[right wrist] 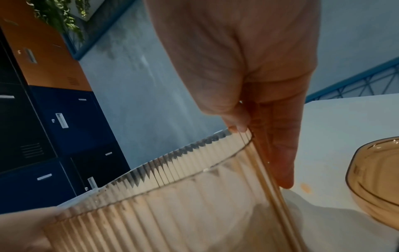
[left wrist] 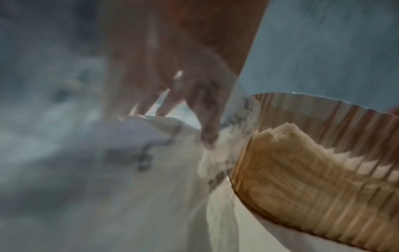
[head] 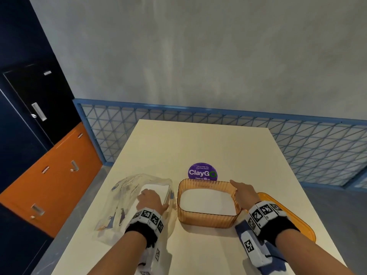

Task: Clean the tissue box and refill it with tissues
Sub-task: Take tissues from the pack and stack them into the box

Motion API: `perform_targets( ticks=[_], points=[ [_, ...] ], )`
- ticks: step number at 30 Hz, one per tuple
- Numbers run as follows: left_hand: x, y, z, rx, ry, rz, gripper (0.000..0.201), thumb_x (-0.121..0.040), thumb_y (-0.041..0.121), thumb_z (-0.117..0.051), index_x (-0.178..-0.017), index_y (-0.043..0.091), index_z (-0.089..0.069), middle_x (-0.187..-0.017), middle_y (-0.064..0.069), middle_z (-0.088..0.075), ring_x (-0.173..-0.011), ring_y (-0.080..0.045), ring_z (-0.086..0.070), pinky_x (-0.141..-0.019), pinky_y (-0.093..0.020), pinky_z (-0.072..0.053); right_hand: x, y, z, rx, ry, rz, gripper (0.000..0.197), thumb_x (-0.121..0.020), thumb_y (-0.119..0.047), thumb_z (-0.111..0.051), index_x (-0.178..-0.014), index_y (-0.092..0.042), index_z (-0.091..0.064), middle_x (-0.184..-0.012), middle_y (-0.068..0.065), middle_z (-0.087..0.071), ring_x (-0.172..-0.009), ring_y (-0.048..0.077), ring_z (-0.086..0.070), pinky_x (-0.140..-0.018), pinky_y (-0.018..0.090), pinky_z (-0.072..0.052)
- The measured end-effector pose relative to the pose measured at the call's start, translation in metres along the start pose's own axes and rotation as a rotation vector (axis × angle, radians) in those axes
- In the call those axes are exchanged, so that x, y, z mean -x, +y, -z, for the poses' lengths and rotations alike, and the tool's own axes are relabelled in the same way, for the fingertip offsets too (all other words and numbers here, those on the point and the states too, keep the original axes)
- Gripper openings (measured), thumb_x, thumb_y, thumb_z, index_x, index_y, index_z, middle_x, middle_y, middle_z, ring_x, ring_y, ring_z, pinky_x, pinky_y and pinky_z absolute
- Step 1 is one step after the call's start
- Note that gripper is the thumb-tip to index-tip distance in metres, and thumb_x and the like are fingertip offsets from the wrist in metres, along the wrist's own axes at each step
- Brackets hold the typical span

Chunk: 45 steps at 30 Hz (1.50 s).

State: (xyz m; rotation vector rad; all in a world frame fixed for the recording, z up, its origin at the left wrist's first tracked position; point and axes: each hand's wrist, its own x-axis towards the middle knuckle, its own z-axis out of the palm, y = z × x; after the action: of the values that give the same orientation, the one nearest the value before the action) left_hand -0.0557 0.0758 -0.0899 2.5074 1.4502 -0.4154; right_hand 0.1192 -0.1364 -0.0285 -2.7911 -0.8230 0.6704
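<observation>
1. Right hand: set on the right wall of the tissue box; in the right wrist view the thumb lies inside the rim and the fingers run straight down the outside, pinching the wall
2. Left hand: reaches into the open mouth of a clear plastic bag; the fingers point down at the white tissues inside; the view is blurred, so whether they grip the tissues cannot be told
3. Tissue box: amber, ribbed, translucent, lidless, standing upright on the table between the two hands; a white stack of tissues lies inside, below the rim
4. Plastic bag: lies on the table just left of the box, touching or nearly touching its left wall
5. Amber lid: lies flat on the table right of the box, partly hidden by the right wrist
6. Purple round sticker: on the table just behind the box, reading "ClayGo"
7. Surroundings: blue lattice railing beyond the table; orange and dark blue lockers at left
</observation>
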Motion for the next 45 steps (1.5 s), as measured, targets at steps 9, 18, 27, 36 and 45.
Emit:
perform_targets(
  ticks=[9,18,27,36,45],
  points=[
    [0.002,0.005,-0.005,0.037,-0.014,0.036,0.066,-0.096,0.050,-0.035,-0.142,0.003,-0.027,-0.148,-0.015,-0.027,-0.135,-0.030,-0.031,-0.106,-0.040,-0.037,0.001,0.002,-0.004,0.013,0.033,0.000,0.056,-0.097,-0.002,-0.032,-0.149,-0.019,-0.020,-0.146,0.011,-0.042,-0.132,0.026,-0.043,-0.107,0.028,-0.036],
    [0.001,0.006,-0.009,0.048,0.003,0.025,0.059,-0.094,0.044,-0.042,-0.137,0.007,-0.031,-0.145,-0.014,-0.030,-0.133,-0.031,-0.031,-0.104,-0.040,-0.040,0.000,0.001,-0.004,0.036,0.035,-0.005,0.056,-0.097,0.000,-0.031,-0.149,-0.018,-0.019,-0.146,0.011,-0.043,-0.132,0.026,-0.044,-0.106,0.027,-0.037],
    [0.002,0.011,-0.009,0.050,-0.022,0.060,0.056,-0.098,0.043,-0.034,-0.142,0.009,-0.027,-0.150,-0.012,-0.024,-0.140,-0.031,-0.023,-0.109,-0.046,-0.033,-0.001,0.004,-0.006,0.031,0.025,0.018,0.056,-0.097,-0.002,-0.032,-0.149,-0.018,-0.018,-0.145,0.011,-0.044,-0.130,0.025,-0.045,-0.106,0.027,-0.038],
    [0.002,0.012,-0.011,0.095,-0.041,0.076,0.049,-0.102,0.036,-0.022,-0.144,0.009,-0.025,-0.154,-0.011,-0.018,-0.144,-0.030,-0.015,-0.112,-0.047,-0.027,0.000,0.003,-0.004,0.068,0.023,0.038,0.056,-0.097,-0.003,-0.034,-0.149,-0.018,-0.020,-0.144,0.010,-0.046,-0.129,0.025,-0.046,-0.105,0.027,-0.038],
    [0.005,0.019,-0.013,-0.013,-0.029,0.119,0.061,-0.094,0.024,-0.048,-0.146,0.011,-0.019,-0.153,-0.011,-0.018,-0.142,-0.028,-0.018,-0.110,-0.045,-0.032,-0.001,0.003,-0.005,0.088,0.012,0.036,0.056,-0.097,-0.004,-0.034,-0.149,-0.018,-0.020,-0.143,0.010,-0.047,-0.128,0.025,-0.047,-0.103,0.026,-0.038]
  ],
)
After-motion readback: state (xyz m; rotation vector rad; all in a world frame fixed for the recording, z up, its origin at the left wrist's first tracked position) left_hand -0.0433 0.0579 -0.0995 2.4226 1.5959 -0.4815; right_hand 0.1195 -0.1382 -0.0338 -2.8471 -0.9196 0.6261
